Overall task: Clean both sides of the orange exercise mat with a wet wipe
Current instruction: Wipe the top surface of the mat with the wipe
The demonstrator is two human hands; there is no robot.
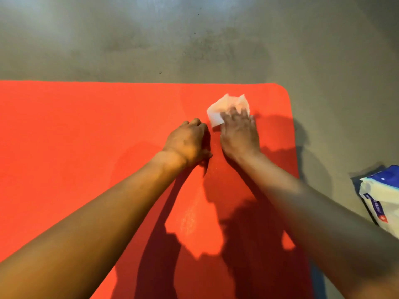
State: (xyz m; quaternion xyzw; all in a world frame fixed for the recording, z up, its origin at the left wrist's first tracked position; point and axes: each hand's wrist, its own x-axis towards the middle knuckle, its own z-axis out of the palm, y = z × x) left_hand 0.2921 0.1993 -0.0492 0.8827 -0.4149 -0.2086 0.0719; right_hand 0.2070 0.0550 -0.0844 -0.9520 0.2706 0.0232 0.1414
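Round-cornered orange mat (86, 137), thin white wipe (216, 112)

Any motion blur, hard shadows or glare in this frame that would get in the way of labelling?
Head view: the right hand and the wet wipe under it are smeared by motion, while the left hand looks sharper. Head view: hard arm shadows fall across the orange mat. Head view: soft pale glare on the floor along the top.
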